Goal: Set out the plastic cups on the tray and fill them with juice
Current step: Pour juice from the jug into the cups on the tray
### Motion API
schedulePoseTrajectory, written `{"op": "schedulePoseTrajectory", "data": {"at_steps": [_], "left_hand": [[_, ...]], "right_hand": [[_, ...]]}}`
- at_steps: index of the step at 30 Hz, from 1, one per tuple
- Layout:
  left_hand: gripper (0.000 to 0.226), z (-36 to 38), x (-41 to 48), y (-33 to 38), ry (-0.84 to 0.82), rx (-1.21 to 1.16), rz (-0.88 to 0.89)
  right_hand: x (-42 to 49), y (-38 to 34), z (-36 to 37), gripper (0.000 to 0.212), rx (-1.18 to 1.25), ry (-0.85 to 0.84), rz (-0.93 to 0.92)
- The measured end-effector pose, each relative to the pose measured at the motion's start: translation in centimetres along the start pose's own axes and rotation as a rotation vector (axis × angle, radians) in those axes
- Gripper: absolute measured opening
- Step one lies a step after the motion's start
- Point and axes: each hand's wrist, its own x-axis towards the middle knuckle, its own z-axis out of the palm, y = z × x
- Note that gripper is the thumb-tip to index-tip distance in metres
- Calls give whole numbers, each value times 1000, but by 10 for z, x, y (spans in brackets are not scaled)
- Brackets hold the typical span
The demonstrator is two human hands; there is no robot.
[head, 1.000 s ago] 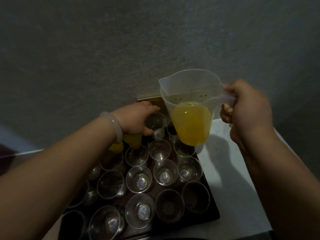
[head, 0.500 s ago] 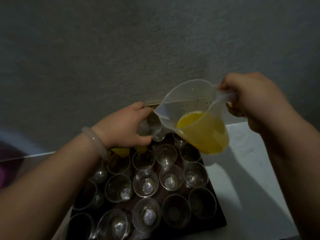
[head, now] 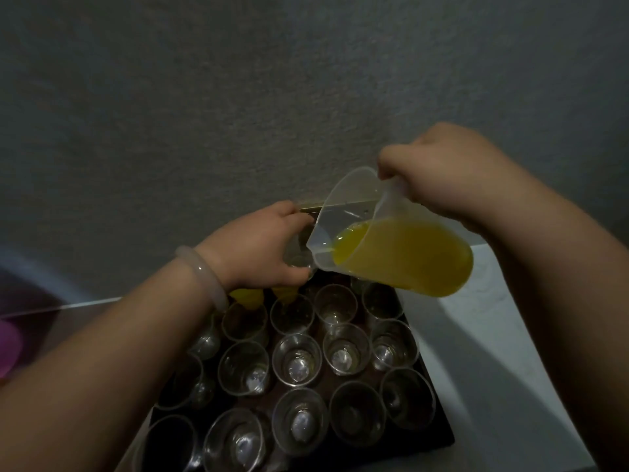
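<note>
I have right hand (head: 442,178) wrapped on handle of jug (head: 354,212), tipped spout-down at frame ctr so juice (head: 408,253) can reach the far-row cup (head: 301,264), which left hand (head: 262,247) grips, prob. to steady it; most other cups (head: 296,359) wait empty on tray (head: 439,437), lower ctr.

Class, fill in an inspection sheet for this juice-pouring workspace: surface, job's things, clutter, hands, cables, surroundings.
Surface: white table, dark tray on it.
Job's things: clear cups in rows on the tray, mostly empty; two filled cups at the back; jug tilted, part full.
Clutter: pink object at left edge, blurred.
Hands: left hand grips a cup at the spout; right hand holds the jug's handle.
Cables: nothing seen.
Surroundings: grey wall.
</note>
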Motion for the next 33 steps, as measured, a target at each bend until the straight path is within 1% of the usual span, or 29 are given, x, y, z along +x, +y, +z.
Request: {"op": "schedulePoseTrajectory", "data": {"at_steps": [4,17,26,33], "left_hand": [[71,2,0,1,4,9,8],[74,5,3,-2,-39,-13,2],[75,7,4,-5,-51,-21,10],[76,8,5,-6,-55,-23,3]], "right_hand": [[1,-5,3,35,-27,3,10],[4,-18,8,32,-138,-3,45],[6,-20,11,31,-168,-13,40],[5,-22,12,32,-144,-19,45]]}}
